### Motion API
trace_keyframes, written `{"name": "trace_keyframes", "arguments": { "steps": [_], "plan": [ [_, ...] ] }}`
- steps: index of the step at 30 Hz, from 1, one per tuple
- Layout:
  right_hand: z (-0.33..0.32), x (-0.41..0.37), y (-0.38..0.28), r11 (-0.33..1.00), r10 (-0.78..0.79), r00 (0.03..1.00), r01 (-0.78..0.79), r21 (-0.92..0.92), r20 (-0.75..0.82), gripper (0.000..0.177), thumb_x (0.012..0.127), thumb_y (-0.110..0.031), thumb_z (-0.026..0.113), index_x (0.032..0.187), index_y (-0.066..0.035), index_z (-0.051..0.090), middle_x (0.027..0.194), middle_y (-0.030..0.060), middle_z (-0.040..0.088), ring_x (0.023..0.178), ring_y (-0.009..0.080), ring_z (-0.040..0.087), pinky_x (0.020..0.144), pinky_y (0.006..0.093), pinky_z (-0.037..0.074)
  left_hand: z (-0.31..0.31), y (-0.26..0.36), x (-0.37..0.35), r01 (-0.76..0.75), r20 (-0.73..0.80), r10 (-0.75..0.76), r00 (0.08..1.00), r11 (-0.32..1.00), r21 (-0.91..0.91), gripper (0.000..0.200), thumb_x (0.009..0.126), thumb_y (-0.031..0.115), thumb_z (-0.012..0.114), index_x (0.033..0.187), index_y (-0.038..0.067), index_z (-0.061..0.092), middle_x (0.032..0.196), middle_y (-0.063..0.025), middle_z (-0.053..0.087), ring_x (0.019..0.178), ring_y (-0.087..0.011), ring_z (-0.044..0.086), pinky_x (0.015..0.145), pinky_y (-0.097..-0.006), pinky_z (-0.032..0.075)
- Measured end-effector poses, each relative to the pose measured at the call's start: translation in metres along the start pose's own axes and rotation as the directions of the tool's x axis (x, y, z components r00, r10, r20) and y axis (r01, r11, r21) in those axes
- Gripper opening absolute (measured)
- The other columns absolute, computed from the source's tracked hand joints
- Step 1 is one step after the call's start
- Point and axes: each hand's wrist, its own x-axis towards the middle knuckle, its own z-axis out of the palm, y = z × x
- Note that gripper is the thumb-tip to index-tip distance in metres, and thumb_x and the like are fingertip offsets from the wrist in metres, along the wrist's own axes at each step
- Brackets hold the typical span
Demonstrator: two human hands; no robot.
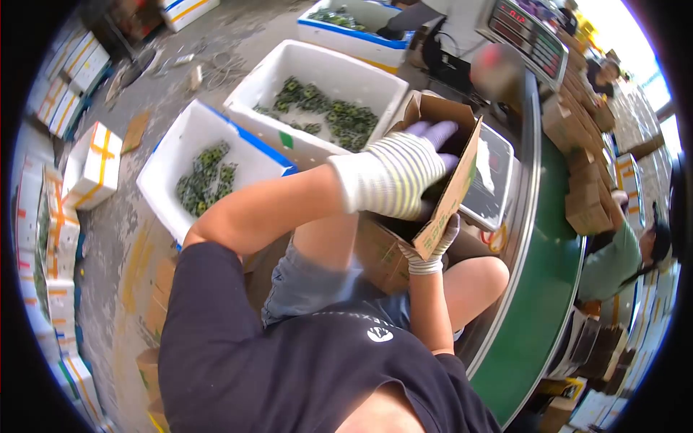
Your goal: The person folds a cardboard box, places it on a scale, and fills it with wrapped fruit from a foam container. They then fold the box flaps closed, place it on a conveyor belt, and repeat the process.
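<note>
My left hand [401,170], in a white and yellow striped glove with purple fingers, reaches over the open cardboard box [453,189]. Its fingers are stretched and apart, somewhat blurred, and the lower ones dip into the box mouth. My right hand [435,247], gloved too, grips the near lower side of this box, which is tilted above my lap. The inside of the box is mostly dark, so its contents cannot be made out. Beside the box, at the upper left, a white foam box [242,90] holds dark green leafy bunches [351,120].
Another foam box [155,169] with leafy bunches [206,177] stands at the left. A weighing scale [485,180] with a display [527,40] lies right of the cardboard box. Past it runs a green conveyor belt [523,325], with cardboard cartons [567,130] and co-workers beyond.
</note>
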Motion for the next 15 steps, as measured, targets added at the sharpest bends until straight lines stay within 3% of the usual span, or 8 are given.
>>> {"name": "trace_keyframes", "arguments": {
  "steps": [2,3,4,6,8,10,13,15],
  "plan": [
    [-0.005,0.003,-0.005,0.974,-0.092,0.996,0.093,0.207,-0.014,0.08,0.081,-0.067,0.049,0.145,-0.021,0.037,0.148,0.0126,0.038,0.135,0.038,0.035,0.109,0.0632,0.026,-0.021,0.011,0.004,-0.141,-0.299,0.069,0.952,0.963,-0.229,0.055,0.074,0.028,0.071,0.121,0.004,0.058,0.129,-0.0261,0.05,0.112,-0.0438,0.052,0.097,-0.045,0.044],
    [-0.02,0.006,-0.009,0.958,-0.031,0.999,0.021,0.286,0.032,0.084,0.08,-0.068,0.049,0.147,-0.02,0.033,0.147,0.0129,0.038,0.136,0.0359,0.034,0.111,0.0596,0.025,-0.031,0.021,0.005,-0.131,-0.323,0.01,0.946,0.926,-0.355,0.052,0.076,0.025,0.07,0.12,0.001,0.057,0.122,-0.0234,0.056,0.11,-0.0426,0.053,0.094,-0.0454,0.045],
    [-0.034,0.009,-0.011,0.981,-0.125,0.992,0.123,0.151,0.0,0.088,0.08,-0.07,0.047,0.147,-0.015,0.031,0.148,0.013,0.037,0.135,0.0349,0.036,0.112,0.0558,0.028,-0.033,0.027,0.004,-0.127,-0.308,0.013,0.951,0.927,-0.352,0.056,0.078,0.035,0.069,0.12,0.001,0.057,0.121,-0.0221,0.057,0.111,-0.0417,0.053,0.096,-0.0479,0.042],
    [-0.017,0.014,-0.027,0.932,-0.176,0.97,0.109,0.346,0.169,0.079,0.087,-0.064,0.041,0.143,-0.009,0.035,0.145,0.0146,0.041,0.133,0.0332,0.04,0.111,0.0506,0.033,-0.029,0.048,0.006,-0.021,-0.154,0.008,0.988,0.996,-0.084,0.066,0.077,0.043,0.07,0.127,0.003,0.054,0.118,-0.0227,0.058,0.114,-0.0414,0.053,0.1,-0.0474,0.038],
    [-0.04,0.032,-0.032,0.88,-0.179,0.979,0.117,0.461,0.093,0.083,0.08,-0.059,0.059,0.144,-0.012,0.037,0.143,0.0109,0.044,0.133,0.0283,0.04,0.112,0.0455,0.03,-0.002,0.063,0.013,0.049,-0.064,-0.044,0.997,0.996,0.081,0.09,0.074,0.056,0.069,0.139,0.001,0.039,0.129,-0.0279,0.048,0.122,-0.0448,0.043,0.101,-0.0484,0.037],
    [-0.002,0.037,-0.041,0.92,-0.255,0.967,0.24,0.309,0.009,0.081,0.08,-0.056,0.061,0.143,-0.011,0.037,0.141,0.0113,0.045,0.13,0.029,0.042,0.111,0.0451,0.031,0.018,0.061,0.034,0.21,0.171,-0.163,0.972,0.93,-0.303,0.094,0.073,0.055,0.071,0.141,0.0,0.035,0.128,-0.0302,0.047,0.121,-0.0462,0.044,0.102,-0.0471,0.037],
    [0.015,0.049,-0.065,0.964,-0.262,0.961,0.256,-0.076,-0.089,0.064,0.085,-0.044,0.06,0.136,-0.01,0.044,0.134,0.0114,0.052,0.122,0.025,0.05,0.107,0.0426,0.037,0.049,0.048,0.055,0.079,-0.21,-0.139,0.968,0.959,-0.272,0.088,0.072,0.049,0.074,0.137,0.0,0.04,0.116,-0.0256,0.053,0.111,-0.0436,0.048,0.096,-0.0485,0.04],
    [-0.021,0.063,-0.064,0.848,-0.374,0.919,0.285,-0.446,-0.124,0.045,0.089,-0.039,0.055,0.123,-0.009,0.05,0.125,0.0107,0.056,0.114,0.0267,0.054,0.098,0.0435,0.043,0.042,0.044,0.071,0.023,-0.464,-0.07,0.883,0.994,-0.107,0.081,0.072,0.047,0.074,0.133,0.002,0.045,0.115,-0.0227,0.054,0.109,-0.0398,0.048,0.097,-0.0489,0.036]
  ]
}}
